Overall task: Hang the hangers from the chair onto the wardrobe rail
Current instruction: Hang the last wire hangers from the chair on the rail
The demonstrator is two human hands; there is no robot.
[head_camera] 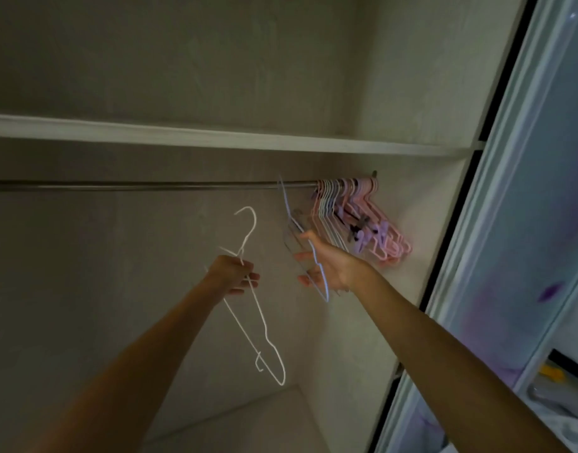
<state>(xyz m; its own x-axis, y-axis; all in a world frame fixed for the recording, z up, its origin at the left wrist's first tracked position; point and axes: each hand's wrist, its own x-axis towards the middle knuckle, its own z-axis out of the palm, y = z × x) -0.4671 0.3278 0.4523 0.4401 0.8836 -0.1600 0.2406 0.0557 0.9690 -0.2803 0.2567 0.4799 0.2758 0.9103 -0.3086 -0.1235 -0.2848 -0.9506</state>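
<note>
Left hand (236, 273): gripping a white wire hanger (261, 308) at its neck, hook pointing up, well below the rail.
Right hand (327, 266): fingers spread and relaxed against a lilac wire hanger (292, 217); firm hold not showing.
Lilac wire hanger: hook sitting over the wardrobe rail (134, 185).
Hung hangers (356, 217): pink, white and lilac bunch crowding the rail's right end.
Shelf (215, 138): running just above the rail.

We see the rail (134, 185) running left-right under the shelf (215, 140). Bunch of hangers (363, 220) sits at its right end, by the side wall. One hanger (286, 204) hooks the rail just left of them, w/ right hand (327, 266) below it. Left hand (233, 273), further left & below the rail, has another hanger (261, 308).
</note>
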